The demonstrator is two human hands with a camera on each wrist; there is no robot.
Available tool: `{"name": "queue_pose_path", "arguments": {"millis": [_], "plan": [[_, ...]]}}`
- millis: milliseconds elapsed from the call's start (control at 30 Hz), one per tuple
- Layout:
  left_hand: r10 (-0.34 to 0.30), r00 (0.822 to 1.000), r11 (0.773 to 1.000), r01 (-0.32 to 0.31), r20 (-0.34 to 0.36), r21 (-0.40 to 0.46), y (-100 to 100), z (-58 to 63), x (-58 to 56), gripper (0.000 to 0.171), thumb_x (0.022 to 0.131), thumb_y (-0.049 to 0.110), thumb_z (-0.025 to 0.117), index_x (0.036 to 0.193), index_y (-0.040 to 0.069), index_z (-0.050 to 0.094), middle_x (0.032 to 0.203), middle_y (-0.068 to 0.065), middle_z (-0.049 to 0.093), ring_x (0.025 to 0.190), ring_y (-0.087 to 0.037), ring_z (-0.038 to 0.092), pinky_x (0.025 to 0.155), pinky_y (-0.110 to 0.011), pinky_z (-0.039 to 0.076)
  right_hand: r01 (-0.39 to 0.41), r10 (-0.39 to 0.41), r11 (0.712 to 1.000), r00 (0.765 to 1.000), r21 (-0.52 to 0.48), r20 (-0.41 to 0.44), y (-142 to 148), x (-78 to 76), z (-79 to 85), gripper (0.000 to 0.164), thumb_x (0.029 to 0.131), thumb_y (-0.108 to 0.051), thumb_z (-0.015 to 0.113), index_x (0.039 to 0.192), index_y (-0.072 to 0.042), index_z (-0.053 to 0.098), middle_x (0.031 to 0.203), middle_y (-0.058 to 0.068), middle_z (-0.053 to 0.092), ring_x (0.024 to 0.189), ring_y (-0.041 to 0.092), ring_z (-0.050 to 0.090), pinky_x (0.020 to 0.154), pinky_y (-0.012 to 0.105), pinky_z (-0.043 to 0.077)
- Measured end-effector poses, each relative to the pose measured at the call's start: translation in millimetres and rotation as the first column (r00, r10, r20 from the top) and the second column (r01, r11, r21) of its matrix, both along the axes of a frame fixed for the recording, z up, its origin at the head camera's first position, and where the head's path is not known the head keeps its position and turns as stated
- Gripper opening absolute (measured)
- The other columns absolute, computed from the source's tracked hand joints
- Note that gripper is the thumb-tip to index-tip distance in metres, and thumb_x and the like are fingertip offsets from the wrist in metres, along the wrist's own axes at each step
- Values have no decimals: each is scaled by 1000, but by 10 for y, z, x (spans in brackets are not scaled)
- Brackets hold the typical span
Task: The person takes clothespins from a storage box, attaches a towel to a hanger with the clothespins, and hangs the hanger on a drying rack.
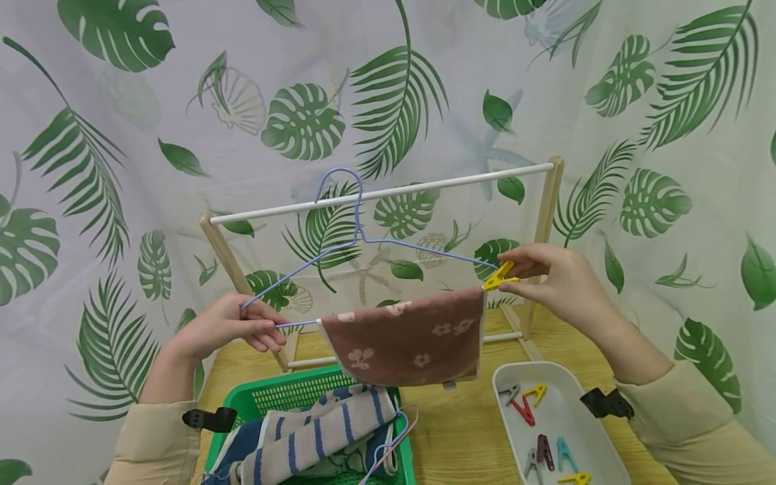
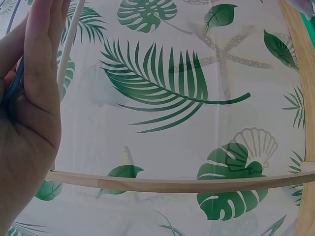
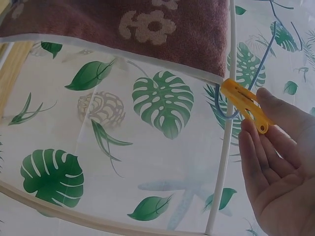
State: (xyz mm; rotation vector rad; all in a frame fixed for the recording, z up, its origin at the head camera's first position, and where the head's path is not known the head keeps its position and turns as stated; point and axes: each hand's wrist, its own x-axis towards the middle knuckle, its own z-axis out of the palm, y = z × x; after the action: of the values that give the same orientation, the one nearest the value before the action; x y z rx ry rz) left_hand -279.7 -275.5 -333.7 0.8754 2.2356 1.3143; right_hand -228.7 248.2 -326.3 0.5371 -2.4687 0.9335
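Note:
My left hand [image 1: 221, 327] holds the left corner of a pale blue wire clothes hanger [image 1: 418, 248], whose hook rises in front of the rack's rail. Over the hanger's bottom bar drapes a dusty-pink towel [image 1: 406, 343] with pale flowers and a white edge. At the towel's upper right corner, thumb and fingers of my right hand [image 1: 566, 279] pinch a yellow clothespin [image 1: 500, 276]. The right wrist view shows this clothespin [image 3: 243, 103] with its tip against the towel's corner [image 3: 214, 73], beside the bend of the hanger. Only part of the left hand [image 2: 34, 108] shows in its wrist view.
A wooden rack with a white top rail [image 1: 424, 183] stands behind the hanger on the wood-grain table [image 1: 445, 431]. Below left, a green basket [image 1: 273, 391] holds a striped towel [image 1: 315, 438] and more hangers [image 1: 394, 441]. A white tray [image 1: 527, 369] with several coloured clothespins lies at right.

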Motion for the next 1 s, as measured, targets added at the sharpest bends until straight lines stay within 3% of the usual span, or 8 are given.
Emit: {"name": "queue_pose_path", "arguments": {"millis": [433,667,1000], "plan": [[-26,999,999,27,-27,27,35,43,5,34,110,5,57,127,-24,61,98,2,83,88,-12,81,76,-35,69,9,0,995,996,101,-86,47,-3,66,27,75,-5,96,98,-8,81,87,3,80,73,1,70,65,10,55],[-60,997,997,62,-42,45,72,56,-3,32,109,3,57,127,-22,64,100,2,83,90,-13,82,78,-35,69,-12,26,982,997,190,-74,81,13,107,20,76,-8,96,89,-11,82,80,-2,79,67,-1,66,59,17,55],[-32,999,999,34,-43,41,84,43,-2,32,109,3,57,127,-22,64,99,0,83,90,-14,82,78,-35,69,-130,140,965,990,227,-32,97,46,175,20,76,-1,93,84,-15,82,80,-8,79,69,-5,66,58,18,57]]}}
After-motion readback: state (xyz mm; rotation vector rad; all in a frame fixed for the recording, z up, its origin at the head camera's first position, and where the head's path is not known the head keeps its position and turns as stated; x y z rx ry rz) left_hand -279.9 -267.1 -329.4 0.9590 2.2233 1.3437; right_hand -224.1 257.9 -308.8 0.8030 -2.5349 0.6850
